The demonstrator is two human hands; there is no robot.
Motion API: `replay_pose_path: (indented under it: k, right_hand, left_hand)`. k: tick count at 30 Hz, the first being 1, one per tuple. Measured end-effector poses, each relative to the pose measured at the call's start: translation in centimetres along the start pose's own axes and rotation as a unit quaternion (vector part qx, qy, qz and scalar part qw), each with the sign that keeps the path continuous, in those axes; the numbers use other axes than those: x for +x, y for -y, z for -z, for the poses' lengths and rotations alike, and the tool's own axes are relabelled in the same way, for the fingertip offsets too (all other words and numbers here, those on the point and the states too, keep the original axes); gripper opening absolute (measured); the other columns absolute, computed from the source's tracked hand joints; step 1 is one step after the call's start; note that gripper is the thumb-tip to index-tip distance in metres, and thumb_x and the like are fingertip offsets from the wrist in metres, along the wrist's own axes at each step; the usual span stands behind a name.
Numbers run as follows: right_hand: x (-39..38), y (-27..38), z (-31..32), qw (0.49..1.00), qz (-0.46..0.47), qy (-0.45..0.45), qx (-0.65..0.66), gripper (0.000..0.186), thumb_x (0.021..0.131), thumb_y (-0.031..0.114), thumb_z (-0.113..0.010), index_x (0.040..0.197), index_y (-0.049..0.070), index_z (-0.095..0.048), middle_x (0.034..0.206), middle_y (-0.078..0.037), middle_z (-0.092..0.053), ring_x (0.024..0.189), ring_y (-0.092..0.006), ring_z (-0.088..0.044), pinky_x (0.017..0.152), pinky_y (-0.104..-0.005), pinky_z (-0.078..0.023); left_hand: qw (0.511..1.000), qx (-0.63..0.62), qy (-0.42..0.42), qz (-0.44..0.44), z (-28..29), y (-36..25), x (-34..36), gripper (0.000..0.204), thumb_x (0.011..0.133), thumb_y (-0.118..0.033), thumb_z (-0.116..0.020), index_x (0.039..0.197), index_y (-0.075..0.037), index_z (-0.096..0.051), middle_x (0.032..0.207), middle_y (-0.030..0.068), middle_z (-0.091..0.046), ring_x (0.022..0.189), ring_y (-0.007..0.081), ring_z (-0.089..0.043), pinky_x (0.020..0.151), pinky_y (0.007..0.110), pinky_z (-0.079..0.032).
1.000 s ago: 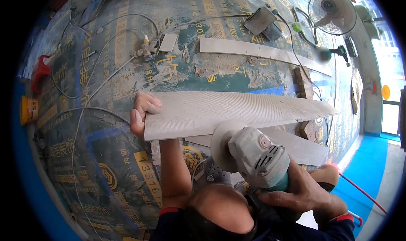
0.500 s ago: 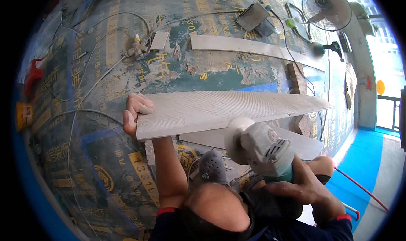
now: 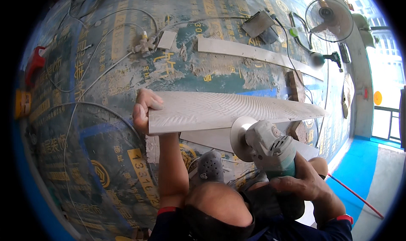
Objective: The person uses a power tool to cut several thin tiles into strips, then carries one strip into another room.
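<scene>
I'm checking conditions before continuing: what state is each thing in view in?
Left hand: closed on the tile plank's left end.
Right hand: gripping the angle grinder.
Tile plank: ridged face toward the camera.
Angle grinder: held, disc by the plank's near edge; spinning unclear.
Narrow strip: lying flat.
Small offcut: lying flat.
Gray cable: loosely spread.
Fan: spinning unclear.

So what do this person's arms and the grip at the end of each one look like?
Both are gloveless: the left grip and right grip show bare fingers. The left forearm and right forearm are bare too, with no watch visible. The left sleeve and right sleeve are short, dark navy, each edged with red trim.
</scene>
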State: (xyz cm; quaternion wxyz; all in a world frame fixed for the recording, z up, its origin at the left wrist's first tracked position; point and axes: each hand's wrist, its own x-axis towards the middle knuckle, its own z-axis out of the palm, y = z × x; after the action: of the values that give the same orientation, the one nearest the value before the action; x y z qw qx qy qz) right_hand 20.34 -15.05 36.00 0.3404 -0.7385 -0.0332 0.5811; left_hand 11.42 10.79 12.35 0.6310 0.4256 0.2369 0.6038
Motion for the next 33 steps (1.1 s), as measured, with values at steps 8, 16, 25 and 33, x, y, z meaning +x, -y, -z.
replay_pose_path:
  k: [8, 16, 25, 33]
  right_hand:
    - [0.4, 0.9, -0.6, 0.999, 0.036, 0.039, -0.012, 0.082, 0.082, 0.021, -0.078, 0.147, -0.003, -0.033, 0.134, -0.017, -0.056, 0.125, -0.0256, -0.053, 0.109, -0.0378, -0.038]
    - [-0.9, 1.9, 0.8, 1.000, -0.018, -0.004, -0.009, 0.080, 0.081, 0.019, -0.077, 0.145, -0.003, -0.036, 0.131, -0.017, -0.057, 0.123, -0.0258, -0.055, 0.107, -0.0389, -0.041]
    - [-0.1, 2.5, 0.4, 0.998, -0.009, 0.031, -0.061, 0.081, 0.081, 0.022, -0.078, 0.145, -0.004, -0.036, 0.131, -0.017, -0.057, 0.123, -0.0252, -0.055, 0.107, -0.0376, -0.041]
    - [-0.4, 3.8, 0.2, 0.999, -0.041, 0.003, -0.018, 0.081, 0.082, 0.025, -0.079, 0.144, -0.003, -0.037, 0.130, -0.016, -0.057, 0.122, -0.0255, -0.055, 0.107, -0.0377, -0.040]
  left_hand:
    - [1.000, 0.018, -0.015, -0.015, -1.7, -0.2, 0.4, 0.045, 0.091, -0.037, -0.028, 0.056, -0.010, -0.031, 0.060, 0.0047, -0.034, 0.061, 0.0151, -0.036, 0.062, 0.032, -0.031]
    - [1.000, 0.016, -0.020, -0.004, -1.3, 0.1, 0.6, 0.046, 0.093, -0.038, -0.028, 0.057, -0.009, -0.030, 0.059, 0.0030, -0.032, 0.058, 0.0138, -0.034, 0.058, 0.030, -0.029]
    - [0.999, 0.017, -0.016, -0.046, -1.7, 0.3, 0.7, 0.044, 0.093, -0.035, -0.028, 0.057, -0.010, -0.030, 0.058, 0.0028, -0.032, 0.056, 0.0134, -0.033, 0.056, 0.030, -0.028]
    - [1.000, 0.001, -0.019, -0.021, -1.7, 0.2, 0.4, 0.044, 0.092, -0.037, -0.030, 0.058, -0.010, -0.031, 0.060, 0.0033, -0.033, 0.059, 0.0138, -0.034, 0.058, 0.030, -0.029]
